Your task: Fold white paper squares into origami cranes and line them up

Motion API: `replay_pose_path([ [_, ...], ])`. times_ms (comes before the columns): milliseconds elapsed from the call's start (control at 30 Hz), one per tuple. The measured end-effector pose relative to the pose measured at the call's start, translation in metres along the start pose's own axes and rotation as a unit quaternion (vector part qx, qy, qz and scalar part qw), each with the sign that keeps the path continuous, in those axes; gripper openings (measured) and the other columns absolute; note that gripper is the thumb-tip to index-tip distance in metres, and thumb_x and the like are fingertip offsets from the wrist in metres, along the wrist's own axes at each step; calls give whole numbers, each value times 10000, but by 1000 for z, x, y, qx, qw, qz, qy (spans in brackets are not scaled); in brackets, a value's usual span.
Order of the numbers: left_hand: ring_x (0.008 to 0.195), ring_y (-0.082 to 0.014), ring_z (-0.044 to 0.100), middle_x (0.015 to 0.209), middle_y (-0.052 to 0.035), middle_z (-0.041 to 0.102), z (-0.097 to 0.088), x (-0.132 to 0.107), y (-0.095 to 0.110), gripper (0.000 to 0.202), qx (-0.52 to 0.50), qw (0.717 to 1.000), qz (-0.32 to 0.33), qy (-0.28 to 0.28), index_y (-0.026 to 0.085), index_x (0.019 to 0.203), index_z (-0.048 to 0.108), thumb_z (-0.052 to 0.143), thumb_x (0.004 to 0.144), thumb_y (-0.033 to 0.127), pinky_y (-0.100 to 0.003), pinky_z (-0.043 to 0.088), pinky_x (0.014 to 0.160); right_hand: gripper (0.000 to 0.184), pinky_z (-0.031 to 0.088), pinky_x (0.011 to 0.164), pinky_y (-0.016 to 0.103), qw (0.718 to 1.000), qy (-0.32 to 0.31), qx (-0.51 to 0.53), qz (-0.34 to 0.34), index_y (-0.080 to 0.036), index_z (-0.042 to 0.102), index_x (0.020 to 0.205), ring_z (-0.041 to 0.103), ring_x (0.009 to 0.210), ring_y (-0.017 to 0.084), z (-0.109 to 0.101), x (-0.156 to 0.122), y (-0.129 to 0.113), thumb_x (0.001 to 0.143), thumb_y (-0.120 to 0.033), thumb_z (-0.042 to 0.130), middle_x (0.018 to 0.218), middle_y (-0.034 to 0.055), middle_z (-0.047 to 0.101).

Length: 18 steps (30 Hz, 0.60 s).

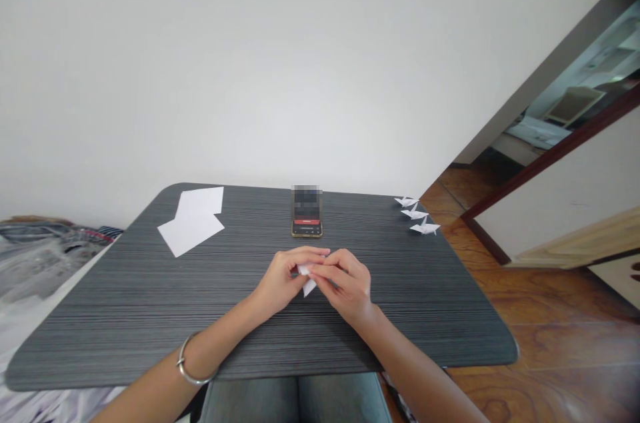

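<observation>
White folded paper piece [308,284] is sitting between both hands, low over the middle of the dark striped table [125,303], near the front edge. Left hand [284,280] is pinching its left side, fingers curled narrow around the paper, thumb on top. Right hand [345,284] is closing on it from the right, fingertips [314,268] pressing the upper edge, touching the left hand's fingers. Only a small pointed tip of the paper is showing below the fingers; the rest is hidden, fold shape is hard to tell. Silver bangle [191,362] is sitting on the left wrist.

Phone [307,213] is lying flat just beyond the hands, screen up, display blurred. Two loose white sheets [193,224] are lying overlapped at the far left of the table, well apart from the hands. Three finished paper cranes [416,214] are standing in a row at the far right corner. Wooden floor [550,343] is showing to the right of the table, plain white wall behind it.
</observation>
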<state>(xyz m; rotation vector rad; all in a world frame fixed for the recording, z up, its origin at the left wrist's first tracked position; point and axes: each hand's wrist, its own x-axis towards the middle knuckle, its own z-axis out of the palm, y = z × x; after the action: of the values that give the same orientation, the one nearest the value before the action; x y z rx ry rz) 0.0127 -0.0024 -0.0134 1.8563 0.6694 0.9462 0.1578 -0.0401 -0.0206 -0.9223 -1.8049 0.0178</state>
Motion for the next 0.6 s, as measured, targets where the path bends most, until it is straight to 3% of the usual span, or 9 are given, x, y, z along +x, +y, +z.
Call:
replay_pose_path([
  [133,951,-197,596,1053,-73,647,1,0,2,253,-6,1000,-11,-6,168,902,675,509,741,66,-321,445,844,193,463,551,260,1000,9,0,-14,-247,674,838,552,649,141,0,1,0,737,-99,603,682,19,582],
  [333,933,-191,597,1059,-67,643,1,1,4,232,-8,1000,-8,-22,188,930,677,516,775,126,-299,449,804,127,453,547,270,999,-8,30,19,-238,670,811,541,622,135,1,4,-1,744,-144,616,673,14,572],
  [600,932,-195,594,1044,-72,650,2,0,3,235,11,1000,-14,-22,183,943,676,505,786,147,-294,449,801,140,450,535,259,1000,10,4,-24,-212,649,795,532,590,129,2,5,-2,739,-95,596,647,14,590],
])
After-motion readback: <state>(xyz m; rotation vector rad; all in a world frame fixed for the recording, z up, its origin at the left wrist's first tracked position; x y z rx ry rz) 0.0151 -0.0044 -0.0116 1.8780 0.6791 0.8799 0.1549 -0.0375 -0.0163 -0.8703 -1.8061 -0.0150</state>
